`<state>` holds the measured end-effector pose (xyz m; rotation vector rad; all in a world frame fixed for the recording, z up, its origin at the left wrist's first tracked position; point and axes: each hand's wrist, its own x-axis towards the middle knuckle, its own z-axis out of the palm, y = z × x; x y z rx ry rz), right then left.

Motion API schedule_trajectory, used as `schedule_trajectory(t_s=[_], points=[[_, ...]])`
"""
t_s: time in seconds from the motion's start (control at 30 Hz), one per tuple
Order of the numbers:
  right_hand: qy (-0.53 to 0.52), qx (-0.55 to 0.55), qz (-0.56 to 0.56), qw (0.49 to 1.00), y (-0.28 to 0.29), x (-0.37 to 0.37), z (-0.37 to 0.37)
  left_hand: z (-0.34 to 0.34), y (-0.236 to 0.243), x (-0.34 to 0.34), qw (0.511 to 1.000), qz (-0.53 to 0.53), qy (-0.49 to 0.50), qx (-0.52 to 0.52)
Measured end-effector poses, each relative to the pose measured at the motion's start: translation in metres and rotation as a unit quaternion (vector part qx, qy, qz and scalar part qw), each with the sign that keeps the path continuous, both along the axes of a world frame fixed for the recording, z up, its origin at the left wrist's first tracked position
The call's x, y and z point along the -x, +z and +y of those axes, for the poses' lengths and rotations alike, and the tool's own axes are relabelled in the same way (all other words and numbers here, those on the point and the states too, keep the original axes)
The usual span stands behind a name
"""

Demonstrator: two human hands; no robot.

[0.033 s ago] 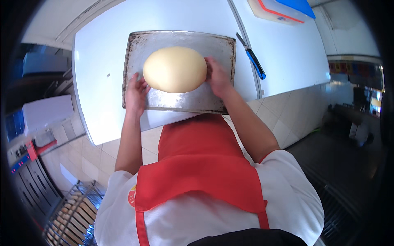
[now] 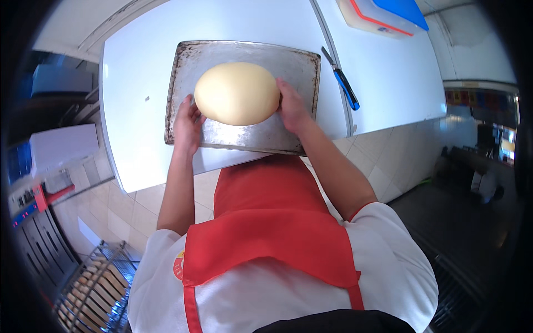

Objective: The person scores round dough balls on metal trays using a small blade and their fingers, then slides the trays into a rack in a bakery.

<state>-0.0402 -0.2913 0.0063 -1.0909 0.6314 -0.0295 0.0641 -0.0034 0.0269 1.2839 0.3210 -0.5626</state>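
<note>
A large, smooth, pale yellow oval of dough (image 2: pixel 237 93) rests on a worn metal baking tray (image 2: pixel 244 137), which has dark stains along its rim. My left hand (image 2: pixel 188 123) is at the dough's lower left side, its fingertips curled in against it. On the opposite side, my right hand (image 2: pixel 291 107) cups the right end, with its thumb on top and the other fingers mostly hidden. Between them the two hands hold the dough from its sides.
The tray lies on a white table (image 2: pixel 133 72). Right of it is a knife (image 2: pixel 344 84) with a blue and black handle. A blue-lidded plastic container (image 2: pixel 383 16) stands at the far right. At lower left, a wire rack (image 2: pixel 91 288) holds several bread pieces.
My right hand has shifted slightly, and its thumb now shows more plainly against the dough. My left fingers sit a little closer to it. The dough stays on the tray.
</note>
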Motion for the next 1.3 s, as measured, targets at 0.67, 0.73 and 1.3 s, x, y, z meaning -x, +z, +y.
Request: schedule_trajectory(t_s=[0.67, 0.73, 1.3], points=[[0.218, 0.341, -0.015, 0.914, 0.078, 0.024, -0.156, -0.097, -0.019, 0.119, 0.915, -0.134, 0.379, -0.038], [0.309, 0.427, -0.063, 0.847, 0.142, -0.001, -0.09, -0.102, -0.006, 0.115, 0.915, -0.161, 0.368, -0.038], [0.59, 0.713, -0.117, 0.36, 0.214, -0.121, 0.098, -0.107, -0.016, 0.105, 0.917, -0.193, 0.334, -0.099]])
